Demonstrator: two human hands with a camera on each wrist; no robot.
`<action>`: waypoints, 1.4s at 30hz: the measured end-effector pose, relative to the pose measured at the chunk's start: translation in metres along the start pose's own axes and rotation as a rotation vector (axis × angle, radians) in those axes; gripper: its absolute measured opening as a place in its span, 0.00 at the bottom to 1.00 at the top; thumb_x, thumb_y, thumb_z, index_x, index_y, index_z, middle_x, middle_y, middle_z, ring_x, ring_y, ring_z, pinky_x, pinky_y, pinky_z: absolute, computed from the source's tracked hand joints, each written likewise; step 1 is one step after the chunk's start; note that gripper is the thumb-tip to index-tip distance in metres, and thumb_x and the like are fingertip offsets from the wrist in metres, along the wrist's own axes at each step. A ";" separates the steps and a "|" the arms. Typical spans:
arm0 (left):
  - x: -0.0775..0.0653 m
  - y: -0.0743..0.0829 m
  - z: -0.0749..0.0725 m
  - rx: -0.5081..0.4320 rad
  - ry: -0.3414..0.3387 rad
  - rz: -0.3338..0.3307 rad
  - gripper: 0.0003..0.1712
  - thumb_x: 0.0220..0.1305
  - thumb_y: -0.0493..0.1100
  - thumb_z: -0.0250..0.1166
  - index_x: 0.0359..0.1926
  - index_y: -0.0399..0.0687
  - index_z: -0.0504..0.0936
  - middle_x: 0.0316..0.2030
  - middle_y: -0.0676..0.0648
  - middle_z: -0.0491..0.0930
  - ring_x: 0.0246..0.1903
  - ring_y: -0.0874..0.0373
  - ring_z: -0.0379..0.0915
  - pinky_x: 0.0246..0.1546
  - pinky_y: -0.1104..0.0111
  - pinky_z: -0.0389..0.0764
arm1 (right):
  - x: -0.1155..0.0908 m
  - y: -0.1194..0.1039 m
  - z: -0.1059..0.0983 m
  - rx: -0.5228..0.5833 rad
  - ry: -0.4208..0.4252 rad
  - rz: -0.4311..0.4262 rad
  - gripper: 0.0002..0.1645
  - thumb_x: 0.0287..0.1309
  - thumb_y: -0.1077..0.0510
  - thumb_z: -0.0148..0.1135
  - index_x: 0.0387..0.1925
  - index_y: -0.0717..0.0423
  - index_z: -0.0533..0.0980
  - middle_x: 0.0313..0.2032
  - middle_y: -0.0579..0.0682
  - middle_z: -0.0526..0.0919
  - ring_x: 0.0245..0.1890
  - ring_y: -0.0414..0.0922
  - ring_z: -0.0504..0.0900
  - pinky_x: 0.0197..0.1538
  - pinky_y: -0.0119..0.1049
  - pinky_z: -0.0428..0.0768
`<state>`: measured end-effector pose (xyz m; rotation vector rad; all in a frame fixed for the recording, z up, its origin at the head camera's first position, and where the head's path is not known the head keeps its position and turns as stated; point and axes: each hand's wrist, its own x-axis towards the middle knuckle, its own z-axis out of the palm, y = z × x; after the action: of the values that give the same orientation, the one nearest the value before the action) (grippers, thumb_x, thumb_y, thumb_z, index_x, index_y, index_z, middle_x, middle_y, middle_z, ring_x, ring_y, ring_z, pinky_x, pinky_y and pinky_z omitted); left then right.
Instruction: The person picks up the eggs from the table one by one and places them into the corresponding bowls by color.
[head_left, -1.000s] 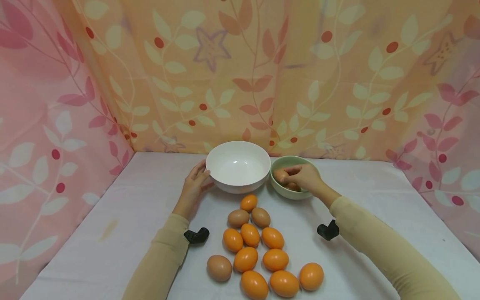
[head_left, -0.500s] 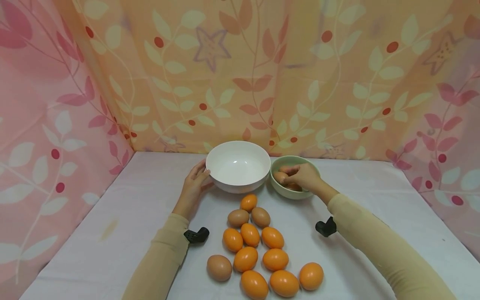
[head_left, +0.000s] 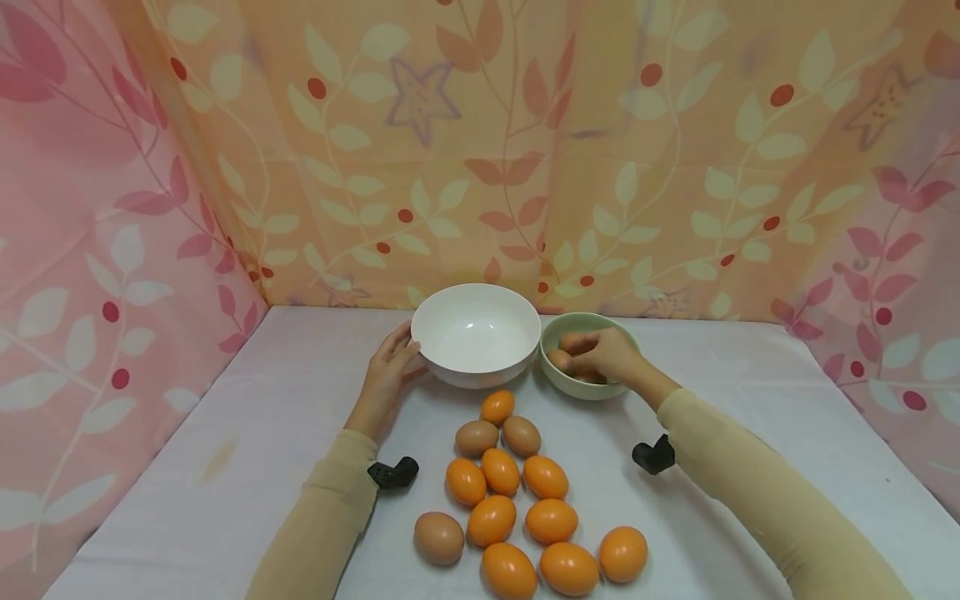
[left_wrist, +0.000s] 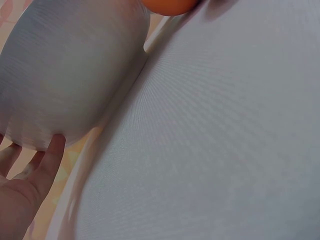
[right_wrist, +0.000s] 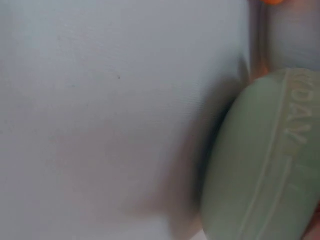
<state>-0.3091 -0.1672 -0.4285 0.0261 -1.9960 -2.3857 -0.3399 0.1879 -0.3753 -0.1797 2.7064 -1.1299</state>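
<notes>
Near the tabletop's far edge (head_left: 720, 332), a brown egg (head_left: 558, 359) in the green bowl (head_left: 576, 389) lies left of the nearer right hand (head_left: 617, 357), grip unverifiable; left hand (head_left: 389, 364), uncurled, touches white bowl (head_left: 474, 377).

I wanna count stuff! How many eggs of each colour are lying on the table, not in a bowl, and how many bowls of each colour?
Orange eggs: 9
Brown eggs: 3
White bowls: 1
Green bowls: 1
Total: 14 things, 12 eggs and 2 bowls
</notes>
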 end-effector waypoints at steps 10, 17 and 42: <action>0.000 -0.001 0.001 -0.005 -0.003 -0.005 0.31 0.74 0.43 0.56 0.75 0.53 0.61 0.76 0.53 0.58 0.71 0.55 0.61 0.64 0.51 0.74 | -0.049 -0.009 -0.018 0.156 -0.013 -0.128 0.29 0.58 0.54 0.69 0.60 0.62 0.77 0.55 0.58 0.84 0.55 0.48 0.84 0.59 0.33 0.79; -0.001 0.000 0.002 -0.009 0.009 -0.021 0.30 0.74 0.44 0.56 0.74 0.54 0.62 0.76 0.54 0.58 0.71 0.57 0.61 0.63 0.53 0.74 | -0.091 -0.010 -0.020 0.263 -0.099 -0.146 0.30 0.57 0.53 0.72 0.58 0.65 0.77 0.55 0.59 0.84 0.50 0.34 0.85 0.53 0.23 0.80; -0.003 0.002 0.001 -0.010 0.005 -0.020 0.31 0.74 0.46 0.57 0.74 0.56 0.62 0.76 0.55 0.59 0.70 0.57 0.62 0.65 0.52 0.73 | -0.160 0.041 0.003 0.511 -0.523 -0.252 0.26 0.60 0.67 0.65 0.59 0.73 0.73 0.57 0.56 0.83 0.56 0.36 0.82 0.57 0.31 0.81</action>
<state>-0.3060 -0.1666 -0.4261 0.0527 -1.9912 -2.4048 -0.1847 0.2451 -0.3840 -0.6417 1.9156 -1.5417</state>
